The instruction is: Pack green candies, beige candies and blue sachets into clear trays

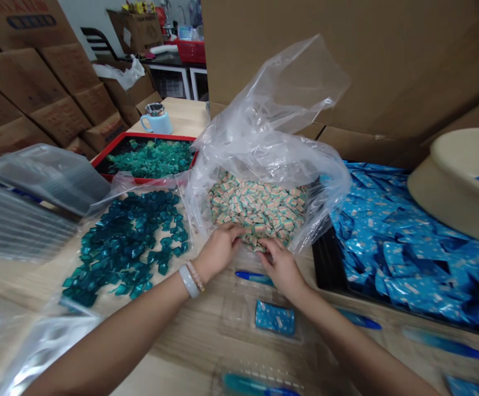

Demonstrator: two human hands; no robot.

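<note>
Small striped pieces (259, 203) in peach, white and green lie heaped in an open clear plastic bag (264, 143). My left hand (218, 253), with a pale bracelet and a beaded one at the wrist, is at the heap's near edge. Its fingers are curled, and what they grip is hidden. Close beside it, my right hand (280, 267) pinches a few of the striped pieces. Below the hands, a small blue patterned packet (275, 317) lies in a clear plastic tray (239, 316). A blue pen-shaped piece (251, 276) is partly behind my right hand.
Teal gem-like pieces (127, 236) spread at left, before a red-rimmed tray (140, 179) of green pieces. A blue mug (159, 121) stands behind. At right are a black tray (325, 258) of blue packets and a cream stool-like object (462, 187). Clear trays (16, 209) stack far left.
</note>
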